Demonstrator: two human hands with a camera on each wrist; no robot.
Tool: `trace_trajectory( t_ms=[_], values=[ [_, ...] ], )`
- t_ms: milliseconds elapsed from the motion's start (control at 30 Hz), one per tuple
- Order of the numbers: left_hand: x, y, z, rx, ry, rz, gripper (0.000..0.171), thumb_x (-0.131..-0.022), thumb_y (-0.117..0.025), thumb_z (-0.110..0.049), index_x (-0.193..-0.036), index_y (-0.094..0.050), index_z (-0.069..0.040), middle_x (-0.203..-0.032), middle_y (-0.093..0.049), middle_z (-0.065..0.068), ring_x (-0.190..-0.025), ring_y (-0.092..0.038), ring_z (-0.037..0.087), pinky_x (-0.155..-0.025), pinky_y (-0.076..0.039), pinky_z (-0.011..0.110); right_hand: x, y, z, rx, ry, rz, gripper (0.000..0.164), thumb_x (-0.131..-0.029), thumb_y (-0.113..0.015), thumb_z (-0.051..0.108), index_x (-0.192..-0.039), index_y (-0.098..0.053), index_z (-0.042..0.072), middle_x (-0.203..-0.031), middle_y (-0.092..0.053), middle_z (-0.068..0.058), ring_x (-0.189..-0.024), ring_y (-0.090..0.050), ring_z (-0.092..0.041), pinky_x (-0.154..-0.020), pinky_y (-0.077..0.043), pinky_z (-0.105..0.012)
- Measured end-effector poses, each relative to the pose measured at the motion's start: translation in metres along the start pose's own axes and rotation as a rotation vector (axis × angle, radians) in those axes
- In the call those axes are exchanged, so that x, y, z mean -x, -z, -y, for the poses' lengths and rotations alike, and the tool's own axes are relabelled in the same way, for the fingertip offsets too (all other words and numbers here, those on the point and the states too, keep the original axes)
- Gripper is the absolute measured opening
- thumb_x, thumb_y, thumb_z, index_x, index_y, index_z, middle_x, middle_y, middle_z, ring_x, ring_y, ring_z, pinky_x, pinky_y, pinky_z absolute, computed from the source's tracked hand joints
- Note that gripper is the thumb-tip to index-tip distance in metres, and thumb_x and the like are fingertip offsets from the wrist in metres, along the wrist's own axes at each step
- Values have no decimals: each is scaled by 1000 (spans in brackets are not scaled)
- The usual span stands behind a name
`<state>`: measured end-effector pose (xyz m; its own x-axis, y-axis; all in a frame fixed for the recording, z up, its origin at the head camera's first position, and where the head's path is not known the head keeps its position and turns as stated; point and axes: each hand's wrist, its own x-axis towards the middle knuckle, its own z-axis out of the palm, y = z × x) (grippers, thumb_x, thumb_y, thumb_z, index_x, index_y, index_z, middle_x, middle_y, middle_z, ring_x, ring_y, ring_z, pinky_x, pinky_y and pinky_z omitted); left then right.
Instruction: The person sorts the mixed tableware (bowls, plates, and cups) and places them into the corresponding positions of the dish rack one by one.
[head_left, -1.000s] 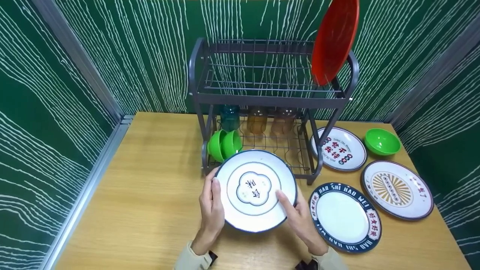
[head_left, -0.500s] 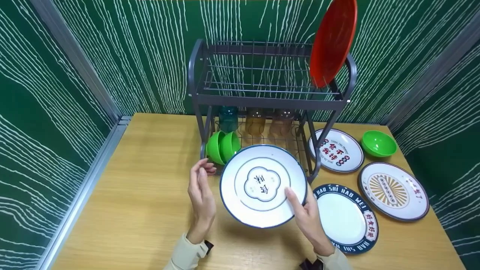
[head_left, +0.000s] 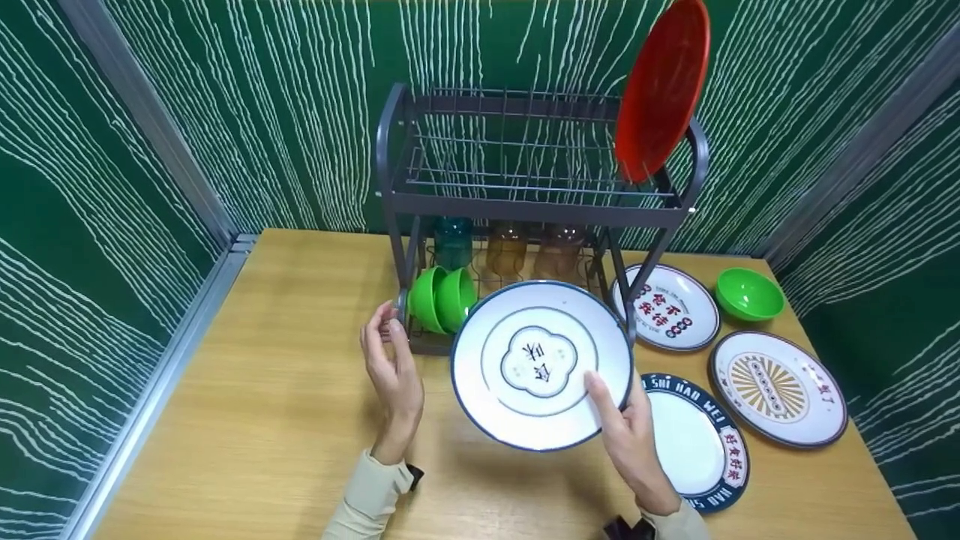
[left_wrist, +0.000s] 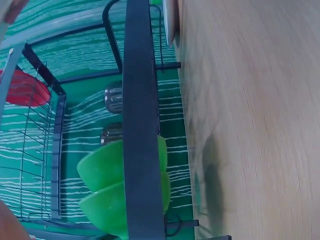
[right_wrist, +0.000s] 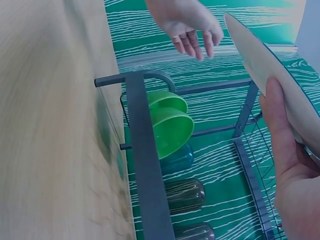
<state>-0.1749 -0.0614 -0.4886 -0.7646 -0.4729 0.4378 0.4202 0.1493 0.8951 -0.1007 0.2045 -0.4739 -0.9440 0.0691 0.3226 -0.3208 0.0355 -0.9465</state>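
Note:
A white plate (head_left: 487,405) with a blue rim and a flower-shaped emblem is held in the air in front of the rack. My right hand (head_left: 632,435) grips its right edge, thumb on the face and fingers behind. My left hand (head_left: 395,379) is apart from the plate, its fingers loosely bent and holding nothing, beside the rack's lower left post. Two green bowls (head_left: 441,300) stand on edge in the lower tier of the dark dish rack (head_left: 532,211), just behind the plate. In the right wrist view the plate (right_wrist: 272,67) appears nearly edge-on, under the thumb.
A red plate (head_left: 664,94) stands upright at the right of the rack's top tier. Tinted glasses (head_left: 508,251) sit in the lower tier. On the table's right lie patterned plates (head_left: 778,390) and a green bowl (head_left: 750,294). Green walls enclose the table.
My left hand has let go of the plate and moved left, away from it. The plate, in my right hand, has shifted slightly right and up.

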Motion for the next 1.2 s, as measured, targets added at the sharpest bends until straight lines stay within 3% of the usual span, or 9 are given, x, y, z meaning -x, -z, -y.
trace_trajectory(
  t_ms=[67, 167, 333, 500, 667, 933, 1067, 1200],
  values=[
    [-3, -2, 15, -17, -6, -24, 34, -100, -46, -13, -133, -47, -4, -126, -49, 12, -114, -46, 24, -95, -39, 32, 0, 1, 3, -2, 4, -8, 47, -100, -47, 14, -145, -32, 12, -130, -53, -15, -108, -59, -29, -94, -47, -33],
    [-7, -4, 25, -45, -3, -56, 35, -99, -49, -19, -133, -48, -7, -125, -48, 9, -113, -45, 19, -97, -39, 36, -1, 2, 7, -14, 24, -18, 50, -99, -47, 10, -146, -30, 11, -133, -50, -17, -108, -59, -29, -93, -47, -34],
    [-14, -7, 43, -81, 11, -92, 43, -99, -50, -26, -137, -45, -7, -129, -46, 7, -116, -44, 26, -101, -36, 48, -3, 6, 13, -61, 88, -27, 50, -99, -45, 3, -145, -30, 8, -128, -53, -20, -103, -62, -30, -86, -51, -36],
    [-20, -7, 59, -128, 16, -112, 50, -98, -51, -29, -142, -41, -6, -134, -46, 9, -118, -43, 29, -101, -35, 48, -6, 9, 23, -94, 203, -24, 46, -96, -40, -9, -141, -32, -3, -120, -55, -27, -96, -65, -30, -78, -53, -38],
    [-22, -7, 64, -129, 44, -92, 53, -98, -53, -30, -142, -40, -4, -136, -46, 13, -116, -46, 30, -98, -42, 44, -8, 9, 37, -88, 234, -53, 45, -95, -41, -11, -139, -34, -6, -120, -56, -26, -97, -65, -28, -80, -52, -36],
    [-23, -11, 68, -71, 119, -59, 47, -97, -54, -27, -137, -46, -2, -125, -46, 19, -102, -50, 25, -87, -49, 37, -13, 16, 46, -90, 279, -101, 38, -95, -41, -11, -133, -38, -10, -111, -60, -26, -87, -67, -27, -71, -55, -35],
    [-24, -13, 69, -43, 122, -89, 39, -96, -56, -25, -125, -51, 0, -115, -48, 21, -95, -52, 28, -82, -49, 37, -18, 19, 55, -116, 331, -145, 40, -94, -42, -13, -134, -38, -11, -113, -58, -27, -90, -67, -27, -72, -54, -35],
    [-26, -16, 73, -33, 119, -109, 29, -96, -56, -24, -110, -51, 1, -101, -53, 16, -86, -52, 24, -74, -45, 29, -28, 20, 69, -135, 374, -177, 45, -93, -43, -12, -137, -36, -8, -116, -55, -30, -93, -65, -30, -73, -54, -37]
  ],
)
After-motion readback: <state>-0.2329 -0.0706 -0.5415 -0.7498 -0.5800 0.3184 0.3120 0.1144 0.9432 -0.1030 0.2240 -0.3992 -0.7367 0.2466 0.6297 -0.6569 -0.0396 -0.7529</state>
